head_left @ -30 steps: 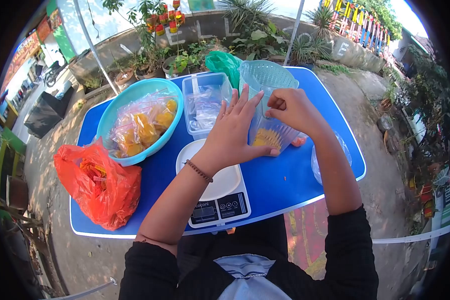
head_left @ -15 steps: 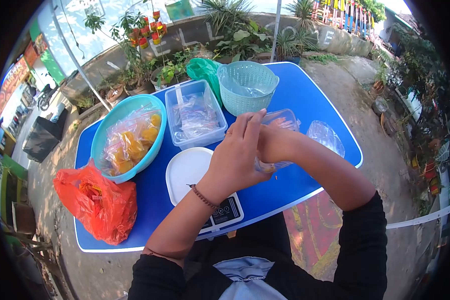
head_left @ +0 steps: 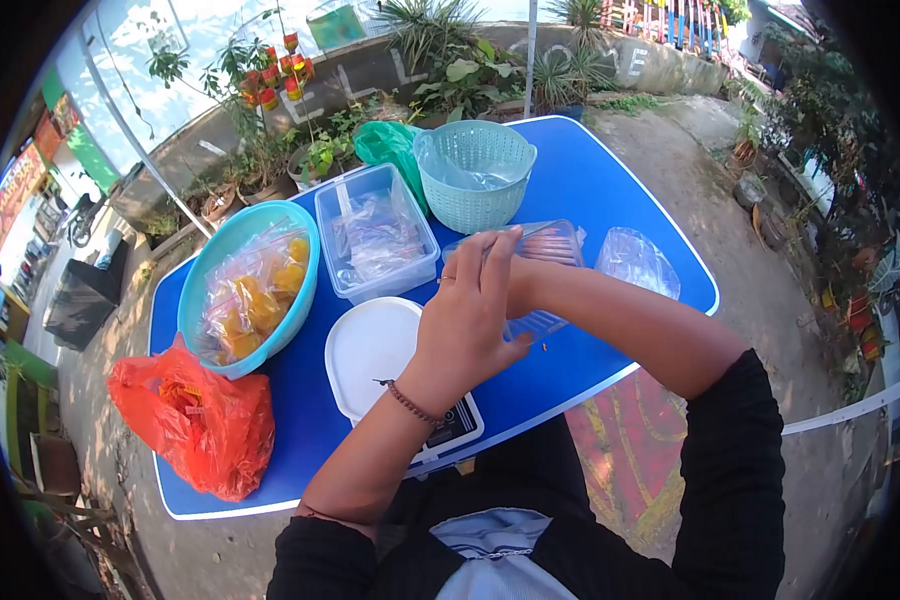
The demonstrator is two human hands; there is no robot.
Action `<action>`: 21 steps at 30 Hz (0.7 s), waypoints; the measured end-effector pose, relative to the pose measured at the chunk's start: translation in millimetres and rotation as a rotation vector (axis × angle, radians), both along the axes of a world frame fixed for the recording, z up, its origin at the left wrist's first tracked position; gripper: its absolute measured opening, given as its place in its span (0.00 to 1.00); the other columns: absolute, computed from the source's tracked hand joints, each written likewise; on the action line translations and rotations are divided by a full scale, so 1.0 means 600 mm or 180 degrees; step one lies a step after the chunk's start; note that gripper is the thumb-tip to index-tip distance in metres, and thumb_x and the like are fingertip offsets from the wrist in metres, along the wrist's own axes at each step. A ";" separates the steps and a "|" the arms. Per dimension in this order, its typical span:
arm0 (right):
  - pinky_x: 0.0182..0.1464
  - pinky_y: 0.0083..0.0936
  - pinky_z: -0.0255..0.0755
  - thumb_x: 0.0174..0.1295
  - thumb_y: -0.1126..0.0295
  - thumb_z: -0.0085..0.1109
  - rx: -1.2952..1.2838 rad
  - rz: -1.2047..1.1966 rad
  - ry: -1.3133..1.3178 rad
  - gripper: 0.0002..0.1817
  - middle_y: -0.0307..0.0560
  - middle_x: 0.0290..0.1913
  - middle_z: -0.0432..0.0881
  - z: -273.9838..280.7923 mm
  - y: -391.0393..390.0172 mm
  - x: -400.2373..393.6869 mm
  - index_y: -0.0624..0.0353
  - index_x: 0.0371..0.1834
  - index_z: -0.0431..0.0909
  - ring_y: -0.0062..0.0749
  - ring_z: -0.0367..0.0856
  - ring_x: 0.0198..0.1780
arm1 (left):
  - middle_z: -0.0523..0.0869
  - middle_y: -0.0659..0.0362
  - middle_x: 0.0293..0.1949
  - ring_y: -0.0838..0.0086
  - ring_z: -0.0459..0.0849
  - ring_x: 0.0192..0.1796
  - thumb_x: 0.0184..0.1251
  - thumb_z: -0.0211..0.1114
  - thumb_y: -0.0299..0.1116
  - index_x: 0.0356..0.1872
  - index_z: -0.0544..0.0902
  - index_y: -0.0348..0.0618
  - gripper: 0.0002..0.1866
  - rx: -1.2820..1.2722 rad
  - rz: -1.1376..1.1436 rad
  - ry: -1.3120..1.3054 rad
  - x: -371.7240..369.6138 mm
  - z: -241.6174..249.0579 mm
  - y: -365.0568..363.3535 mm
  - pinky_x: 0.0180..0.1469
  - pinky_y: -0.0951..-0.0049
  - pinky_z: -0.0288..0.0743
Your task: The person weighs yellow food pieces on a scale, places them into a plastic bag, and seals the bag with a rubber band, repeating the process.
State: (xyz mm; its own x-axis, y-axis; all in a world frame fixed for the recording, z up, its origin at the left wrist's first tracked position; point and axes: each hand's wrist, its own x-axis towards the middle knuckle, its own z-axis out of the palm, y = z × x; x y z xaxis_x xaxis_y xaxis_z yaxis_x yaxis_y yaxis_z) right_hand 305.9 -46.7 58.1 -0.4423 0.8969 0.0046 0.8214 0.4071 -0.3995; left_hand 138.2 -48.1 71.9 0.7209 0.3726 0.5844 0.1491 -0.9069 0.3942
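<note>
My left hand point(head_left: 468, 295), with a beaded bracelet on its wrist, is closed against my right hand point(head_left: 520, 287) above the table's middle. My left fingers press together and point away from me; what they hold is hidden. The fingers of my right hand are out of sight behind the left. Beneath and just beyond both hands lies a clear plastic box point(head_left: 560, 240) with thin pinkish sticks in it. A crumpled clear plastic bag point(head_left: 638, 262) rests right of the box. Nearest on the left is a white kitchen scale point(head_left: 365, 350), partly covered by my left forearm.
On the blue table point(head_left: 305, 440) stand a turquoise basin point(head_left: 313, 262) of bagged yellow pieces, a clear tub point(head_left: 342, 275) of plastic bags, a pale green basket point(head_left: 475, 205) and a green bag point(head_left: 388, 150). A red plastic bag point(head_left: 235, 440) sits at the left front.
The view has shifted slightly, so the table things appear further left. My hands have moved a little, and more of the box with the sticks shows beyond them.
</note>
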 end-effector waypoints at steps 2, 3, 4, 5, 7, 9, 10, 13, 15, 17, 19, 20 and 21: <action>0.71 0.45 0.70 0.63 0.68 0.70 -0.0080 0.0063 0.0186 0.31 0.57 0.69 0.74 0.015 -0.004 -0.006 0.55 0.71 0.73 0.52 0.74 0.71 | 0.71 0.49 0.68 0.45 0.77 0.67 0.38 0.86 0.33 0.79 0.63 0.47 0.60 -0.0063 0.0015 0.0030 -0.001 0.000 -0.001 0.59 0.56 0.85; 0.71 0.46 0.70 0.63 0.68 0.69 -0.0033 0.0147 0.0316 0.31 0.57 0.69 0.74 0.004 0.003 -0.005 0.55 0.71 0.73 0.51 0.74 0.70 | 0.71 0.49 0.68 0.45 0.77 0.67 0.38 0.86 0.33 0.79 0.63 0.47 0.59 -0.0051 0.0020 0.0021 -0.001 -0.001 -0.001 0.58 0.56 0.85; 0.71 0.46 0.70 0.64 0.68 0.69 0.0012 0.0234 0.0443 0.30 0.57 0.68 0.75 -0.008 0.011 -0.005 0.55 0.70 0.73 0.51 0.74 0.70 | 0.71 0.49 0.68 0.45 0.77 0.67 0.38 0.85 0.33 0.79 0.63 0.47 0.59 -0.0037 0.0027 0.0012 0.000 -0.002 0.000 0.58 0.56 0.85; 0.71 0.46 0.70 0.64 0.68 0.69 0.0152 0.0373 0.0606 0.30 0.57 0.68 0.75 -0.052 0.037 0.003 0.55 0.70 0.73 0.51 0.74 0.70 | 0.71 0.49 0.68 0.45 0.77 0.67 0.38 0.85 0.33 0.78 0.63 0.47 0.59 -0.0019 0.0033 0.0001 0.000 -0.002 0.001 0.58 0.56 0.85; 0.70 0.45 0.69 0.63 0.66 0.70 0.0178 0.0360 0.0823 0.27 0.54 0.64 0.75 -0.051 0.040 0.000 0.55 0.66 0.75 0.49 0.74 0.67 | 0.72 0.50 0.67 0.46 0.77 0.67 0.38 0.85 0.33 0.78 0.64 0.47 0.59 -0.0043 0.0079 0.0032 0.000 0.001 0.000 0.58 0.56 0.86; 0.69 0.45 0.69 0.63 0.66 0.70 0.0165 0.0315 0.0731 0.26 0.54 0.63 0.75 -0.044 0.035 0.005 0.55 0.65 0.76 0.48 0.75 0.66 | 0.72 0.49 0.66 0.46 0.77 0.66 0.37 0.85 0.34 0.77 0.64 0.47 0.59 -0.0091 0.0081 0.0022 0.000 0.003 0.002 0.61 0.54 0.83; 0.69 0.45 0.69 0.64 0.66 0.70 0.0170 0.0312 0.0704 0.25 0.54 0.63 0.76 -0.039 0.034 0.007 0.55 0.64 0.76 0.48 0.75 0.66 | 0.73 0.48 0.65 0.45 0.77 0.66 0.36 0.86 0.35 0.77 0.65 0.46 0.59 -0.0127 0.0062 -0.0004 0.001 0.003 0.004 0.64 0.53 0.81; 0.69 0.44 0.69 0.64 0.67 0.70 0.0201 0.0326 0.0579 0.24 0.53 0.62 0.76 -0.030 0.029 0.011 0.56 0.63 0.77 0.47 0.75 0.65 | 0.73 0.48 0.64 0.45 0.77 0.64 0.35 0.86 0.35 0.77 0.65 0.46 0.59 -0.0224 0.0090 0.0018 0.000 0.008 0.005 0.66 0.51 0.78; 0.68 0.43 0.70 0.64 0.67 0.70 0.0239 0.0355 0.0506 0.23 0.53 0.61 0.76 -0.031 0.029 0.014 0.56 0.62 0.78 0.47 0.75 0.64 | 0.73 0.48 0.64 0.45 0.78 0.64 0.35 0.86 0.36 0.77 0.65 0.47 0.59 -0.0239 0.0110 0.0025 -0.002 0.009 0.003 0.66 0.51 0.79; 0.68 0.43 0.70 0.64 0.67 0.70 0.0291 0.0397 0.0433 0.22 0.52 0.60 0.76 -0.037 0.030 0.018 0.56 0.61 0.78 0.46 0.75 0.63 | 0.73 0.48 0.64 0.44 0.78 0.64 0.35 0.86 0.36 0.77 0.65 0.47 0.59 -0.0205 0.0100 -0.0010 -0.002 0.008 0.004 0.65 0.51 0.79; 0.67 0.42 0.70 0.64 0.67 0.70 0.0321 0.0397 0.0377 0.21 0.52 0.59 0.77 -0.034 0.031 0.014 0.56 0.60 0.79 0.46 0.76 0.62 | 0.73 0.48 0.64 0.45 0.78 0.64 0.35 0.86 0.36 0.77 0.65 0.47 0.59 -0.0272 0.0099 0.0058 -0.004 0.010 0.005 0.65 0.51 0.79; 0.67 0.42 0.70 0.64 0.67 0.70 0.0301 0.0371 0.0354 0.20 0.52 0.59 0.77 -0.032 0.029 0.013 0.56 0.59 0.79 0.46 0.76 0.62 | 0.73 0.48 0.64 0.45 0.78 0.65 0.35 0.86 0.35 0.77 0.65 0.47 0.59 -0.0306 0.0100 0.0090 -0.005 0.010 0.006 0.65 0.52 0.79; 0.68 0.42 0.70 0.65 0.68 0.69 0.0185 0.0315 0.0394 0.21 0.52 0.59 0.77 -0.013 0.022 0.006 0.57 0.60 0.79 0.46 0.76 0.63 | 0.73 0.48 0.64 0.45 0.78 0.65 0.35 0.85 0.36 0.77 0.65 0.47 0.59 -0.0289 0.0073 0.0063 -0.006 0.010 0.009 0.66 0.52 0.79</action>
State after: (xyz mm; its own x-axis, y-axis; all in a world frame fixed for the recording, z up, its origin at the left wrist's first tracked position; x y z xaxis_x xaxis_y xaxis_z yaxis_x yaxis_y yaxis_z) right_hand 309.3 -33.5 50.2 -0.5212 0.8456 0.1153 0.7220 0.5089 -0.4687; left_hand 134.9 -42.9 78.2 0.7227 0.4400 0.5331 0.1782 -0.8637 0.4714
